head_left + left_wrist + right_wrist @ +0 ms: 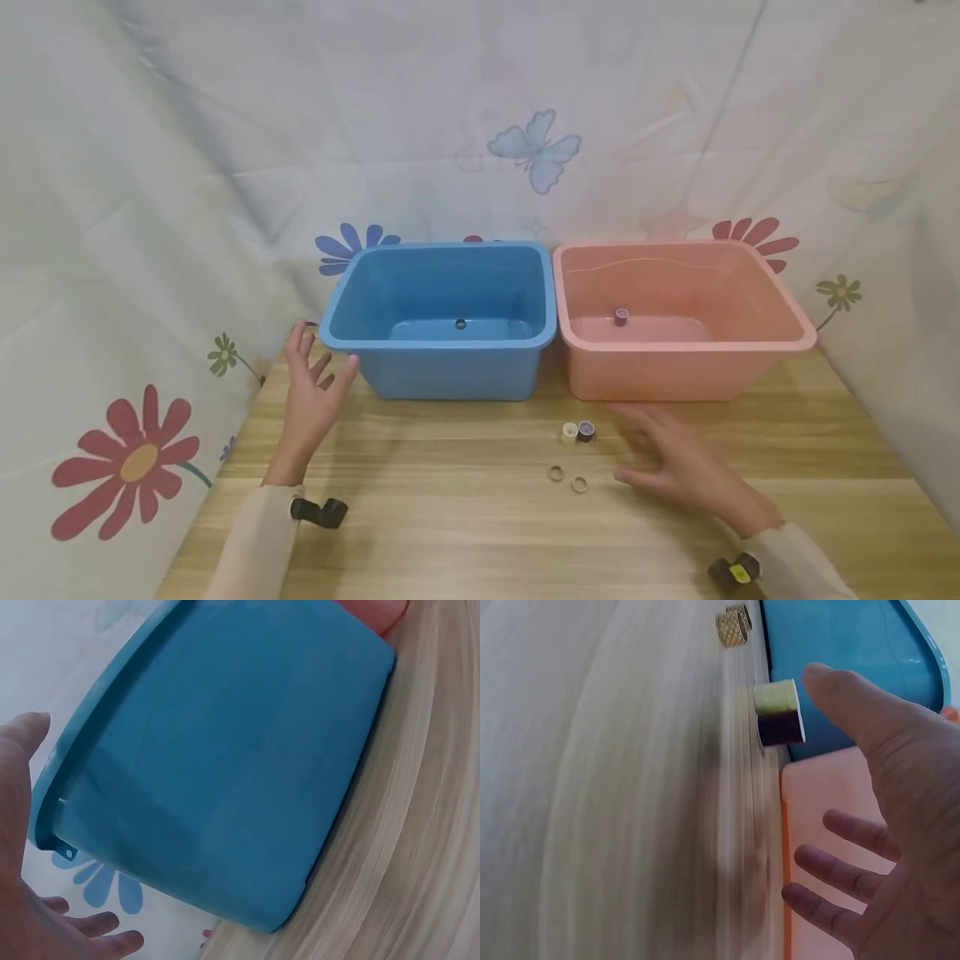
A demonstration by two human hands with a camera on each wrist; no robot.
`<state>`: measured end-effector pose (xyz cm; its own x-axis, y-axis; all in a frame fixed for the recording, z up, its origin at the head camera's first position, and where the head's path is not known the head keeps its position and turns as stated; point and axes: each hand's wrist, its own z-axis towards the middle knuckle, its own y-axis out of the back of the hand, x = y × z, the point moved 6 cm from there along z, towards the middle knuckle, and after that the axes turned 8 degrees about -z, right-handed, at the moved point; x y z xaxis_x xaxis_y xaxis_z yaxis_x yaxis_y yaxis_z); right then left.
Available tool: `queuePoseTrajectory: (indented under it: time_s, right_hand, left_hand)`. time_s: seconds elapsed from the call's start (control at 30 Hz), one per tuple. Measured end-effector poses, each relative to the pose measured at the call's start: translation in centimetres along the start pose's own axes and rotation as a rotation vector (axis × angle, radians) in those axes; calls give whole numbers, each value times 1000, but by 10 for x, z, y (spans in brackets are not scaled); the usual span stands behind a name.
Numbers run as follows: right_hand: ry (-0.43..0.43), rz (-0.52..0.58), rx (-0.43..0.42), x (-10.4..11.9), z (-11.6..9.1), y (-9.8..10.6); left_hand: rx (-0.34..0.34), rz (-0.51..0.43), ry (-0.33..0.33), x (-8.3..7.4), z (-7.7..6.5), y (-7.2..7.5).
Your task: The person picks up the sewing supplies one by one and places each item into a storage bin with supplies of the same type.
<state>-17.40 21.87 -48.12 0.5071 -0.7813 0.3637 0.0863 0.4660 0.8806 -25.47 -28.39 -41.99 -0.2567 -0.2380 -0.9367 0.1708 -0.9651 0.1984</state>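
Observation:
My left hand (313,400) hovers at the near left corner of the blue bin (450,371), fingers spread and holding nothing. In the left wrist view its thumb and fingers stand around the bin's rim corner. My right hand (678,458) is over the table in front of the pink bin (660,375), thumb and fingers apart, nothing between them. Just left of it stand two small thread spools side by side, a pale yellow spool (775,698) and a dark purple spool (780,727). Nearer me lie two gold rings, one ring (556,473) left of the other ring (580,484).
Inside the blue bin lies a small dark ring (461,323). A purple spool (621,317) stands in the pink bin. Both bins sit side by side at the back of the wooden table (450,517), against a flower-printed curtain (420,108).

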Motion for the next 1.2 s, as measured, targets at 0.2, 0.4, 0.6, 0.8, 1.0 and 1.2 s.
queuePoseTrajectory:
  time_s: [0.2,0.4,0.6,0.8,1.0,1.2]
  right_hand:
    - [25,-5,52,7,7,-11]
    - [62,31,89,17,11,-22]
    - [46,72,115,24,12,-31]
    - [49,74,102,29,13,-39]
    - [68,43,65,30,13,-45]
    - [86,22,30,34,12,-44]
  left_hand:
    - [35,-95,41,5,10,-5]
    - [39,-130,56,8,14,-8]
    - [20,-143,61,11,14,-9]
    - [7,-137,94,11,18,-15]
    - [-24,-173,100,12,17,-20]
    - [-32,-200,90,16,17,-21]
